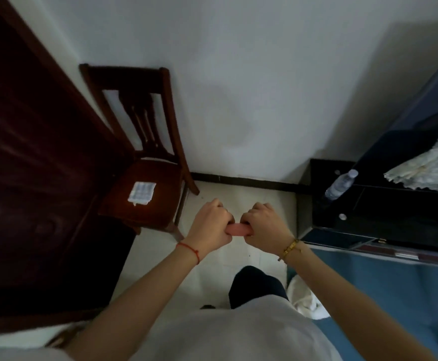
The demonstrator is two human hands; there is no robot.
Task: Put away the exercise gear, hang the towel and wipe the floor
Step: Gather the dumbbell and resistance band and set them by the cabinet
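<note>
My left hand (211, 225) and my right hand (265, 227) are held together in front of me, above the pale floor (238, 199). Both are closed on a short pink band (238, 229), which spans the small gap between the fists; most of it is hidden inside my fingers. A white towel (305, 299) lies crumpled low on the right, at the edge of a blue mat (384, 295).
A dark wooden chair (145, 194) with a small white packet (141, 193) on its seat stands against the wall at left, beside a dark wooden door (30, 152). A black cabinet (369, 212) with a water bottle (341, 184) stands at right. A lace cloth (429, 165) hangs above it.
</note>
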